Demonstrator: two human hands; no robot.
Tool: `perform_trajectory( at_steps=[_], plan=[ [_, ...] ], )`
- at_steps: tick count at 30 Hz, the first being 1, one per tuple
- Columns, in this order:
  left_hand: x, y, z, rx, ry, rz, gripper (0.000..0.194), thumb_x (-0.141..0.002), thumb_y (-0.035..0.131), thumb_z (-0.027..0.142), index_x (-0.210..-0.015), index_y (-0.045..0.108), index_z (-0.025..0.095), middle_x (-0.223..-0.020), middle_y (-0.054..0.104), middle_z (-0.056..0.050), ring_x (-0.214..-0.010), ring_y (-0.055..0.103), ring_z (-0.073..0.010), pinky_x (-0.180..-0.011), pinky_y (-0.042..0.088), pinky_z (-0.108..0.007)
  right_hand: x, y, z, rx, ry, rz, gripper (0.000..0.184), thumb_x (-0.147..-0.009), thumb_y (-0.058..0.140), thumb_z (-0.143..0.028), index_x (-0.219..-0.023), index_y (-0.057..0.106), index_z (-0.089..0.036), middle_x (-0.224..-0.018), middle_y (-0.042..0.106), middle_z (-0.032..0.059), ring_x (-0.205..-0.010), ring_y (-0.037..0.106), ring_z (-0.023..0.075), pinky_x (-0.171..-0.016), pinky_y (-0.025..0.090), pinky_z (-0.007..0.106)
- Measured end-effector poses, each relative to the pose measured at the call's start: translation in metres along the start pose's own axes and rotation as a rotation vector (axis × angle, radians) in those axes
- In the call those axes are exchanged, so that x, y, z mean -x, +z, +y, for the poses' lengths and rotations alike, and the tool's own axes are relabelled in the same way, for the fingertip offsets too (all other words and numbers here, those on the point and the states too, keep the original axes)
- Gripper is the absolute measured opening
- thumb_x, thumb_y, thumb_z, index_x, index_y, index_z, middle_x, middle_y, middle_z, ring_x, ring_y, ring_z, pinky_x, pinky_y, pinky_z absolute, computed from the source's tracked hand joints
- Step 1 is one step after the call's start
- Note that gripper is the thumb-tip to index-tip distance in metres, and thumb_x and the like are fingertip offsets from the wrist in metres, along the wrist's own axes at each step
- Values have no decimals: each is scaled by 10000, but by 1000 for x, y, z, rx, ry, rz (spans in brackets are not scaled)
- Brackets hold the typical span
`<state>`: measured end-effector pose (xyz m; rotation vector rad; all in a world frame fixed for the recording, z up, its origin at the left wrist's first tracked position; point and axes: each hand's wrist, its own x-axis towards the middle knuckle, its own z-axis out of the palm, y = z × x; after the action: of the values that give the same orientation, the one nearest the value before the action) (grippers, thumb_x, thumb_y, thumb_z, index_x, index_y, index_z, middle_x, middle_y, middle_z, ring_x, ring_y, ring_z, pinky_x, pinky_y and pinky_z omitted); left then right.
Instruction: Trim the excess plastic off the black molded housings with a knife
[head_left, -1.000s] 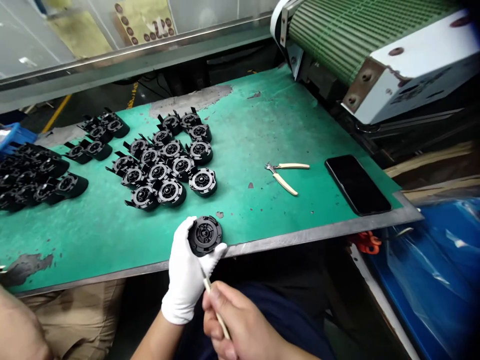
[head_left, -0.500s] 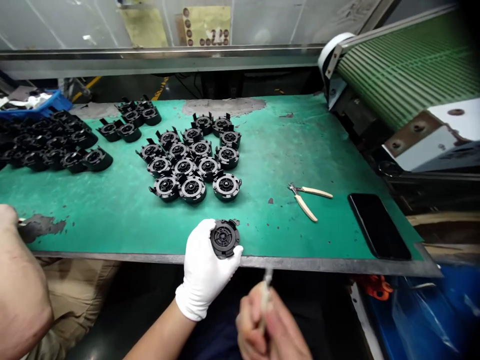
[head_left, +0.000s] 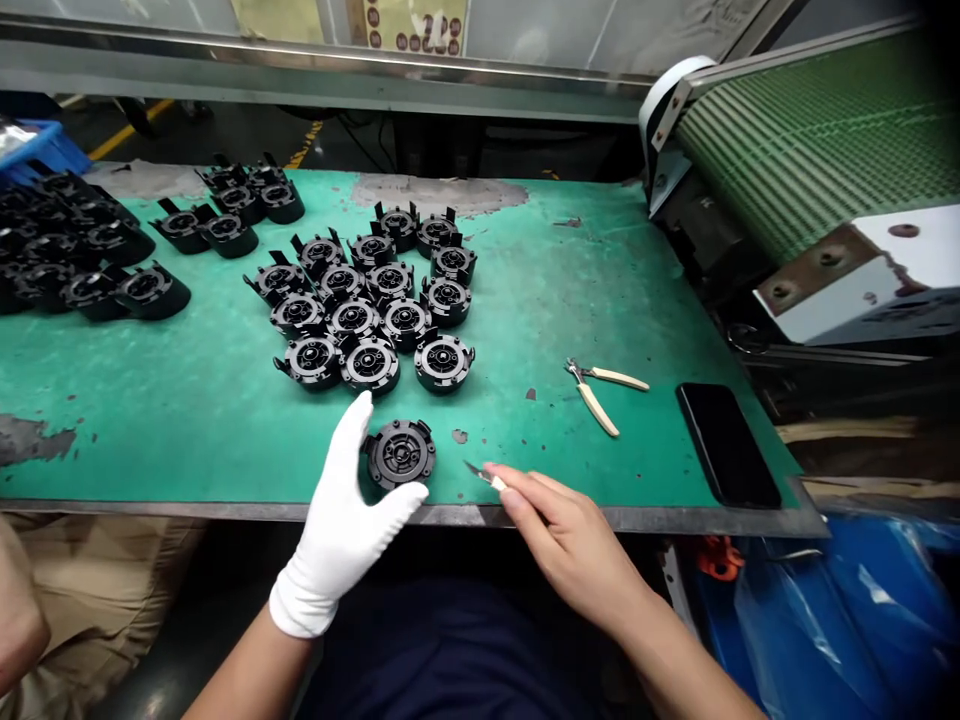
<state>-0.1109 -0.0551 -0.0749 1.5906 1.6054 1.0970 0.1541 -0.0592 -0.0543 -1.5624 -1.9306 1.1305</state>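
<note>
My left hand [head_left: 343, 520], in a white glove, has its fingers apart around a round black plastic part [head_left: 400, 455] lying on the green mat [head_left: 187, 430] near the front edge; finger and thumb flank it, touching or nearly so. My bare right hand [head_left: 559, 525] pinches a small knife [head_left: 481, 474] whose blade points left at the mat, a little right of that part. A cluster of several identical black parts [head_left: 371, 300] lies just beyond.
More black parts [head_left: 90, 260] are spread at the far left. Cream-handled cutters [head_left: 600, 392] and a black phone [head_left: 726, 445] lie to the right. A green conveyor [head_left: 802, 140] rises at the right. Another person's arm [head_left: 19, 620] shows at bottom left. Blue plastic sheeting [head_left: 825, 610] hangs below right.
My left hand has set the black part down on the mat and spread its fingers. My right hand has come up from my lap to the table edge with the knife.
</note>
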Motion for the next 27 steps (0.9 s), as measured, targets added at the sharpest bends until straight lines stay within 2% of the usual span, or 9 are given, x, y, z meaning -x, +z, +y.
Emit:
perform_trajectory(
  at_steps=[3, 8, 13, 17, 19, 21, 23, 25, 27],
  plan=[
    [0, 6, 3, -120, 17, -64, 959, -831, 792, 462, -1604, 250, 297, -1655, 327, -93, -1525, 345, -309, -1276, 304, -510, -16, 1, -7, 265, -114, -56, 385, -1085, 430, -412, -1380, 659, -317, -909, 693, 41, -868, 633, 204, -800, 478, 330],
    [-3, 9, 5, -147, 23, -60, 880, -855, 772, 389, -1582, 283, 306, -1584, 441, -64, -1467, 438, -249, -1258, 355, -443, -26, 3, -13, 516, -208, -96, 368, -1088, 433, -412, -1367, 659, -330, -877, 700, 21, -833, 631, 196, -729, 419, 313],
    [-4, 9, 7, -158, 25, -50, 856, -857, 764, 366, -1573, 302, 285, -1547, 478, -75, -1433, 476, -246, -1245, 374, -438, -32, -2, -12, 669, -255, -36, 358, -1082, 441, -420, -1347, 670, -348, -833, 690, 14, -786, 623, 191, -652, 371, 316],
    [-4, 8, 8, -174, 19, -52, 837, -852, 767, 365, -1559, 330, 268, -1547, 479, -68, -1451, 455, -235, -1259, 354, -419, -46, -22, 2, 775, -143, 145, 344, -1065, 480, -407, -1312, 703, -320, -849, 717, 20, -751, 659, 193, -575, 347, 322],
    [-4, 9, 8, -180, 23, -59, 812, -850, 768, 367, -1544, 359, 260, -1557, 469, -65, -1468, 434, -233, -1267, 342, -410, -50, -32, 6, 701, -115, 168, 346, -1071, 472, -408, -1305, 706, -308, -915, 743, 21, -821, 692, 195, -629, 414, 310],
    [-4, 9, 6, -177, 29, -55, 823, -846, 774, 372, -1547, 356, 264, -1559, 468, -64, -1468, 433, -236, -1268, 339, -415, -50, -35, 6, 509, -129, 110, 359, -1085, 442, -399, -1314, 695, -288, -1069, 757, 29, -980, 703, 196, -807, 488, 301],
    [-5, 9, 7, -153, 14, -43, 865, -837, 786, 386, -1564, 329, 286, -1553, 476, -60, -1457, 448, -245, -1266, 339, -435, -45, -29, 1, 281, -132, 36, 359, -1076, 470, -410, -1339, 671, -271, -1199, 735, 37, -1076, 679, 192, -948, 490, 306],
    [-6, 5, 12, -57, -65, -49, 878, -839, 788, 414, -1573, 313, 325, -1526, 509, -48, -1417, 499, -249, -1242, 379, -453, -38, -14, -5, 66, -130, -45, 418, -1023, 579, -451, -1409, 613, -293, -1191, 721, 36, -1006, 671, 182, -921, 513, 302],
    [-8, -2, 20, 97, -213, -105, 800, -873, 748, 466, -1556, 346, 354, -1461, 575, -38, -1335, 581, -250, -1178, 463, -466, -29, 6, -11, -151, -144, -144, 578, -948, 696, -457, -1488, 525, -343, -1107, 705, 20, -840, 641, 155, -780, 537, 272]
  ],
)
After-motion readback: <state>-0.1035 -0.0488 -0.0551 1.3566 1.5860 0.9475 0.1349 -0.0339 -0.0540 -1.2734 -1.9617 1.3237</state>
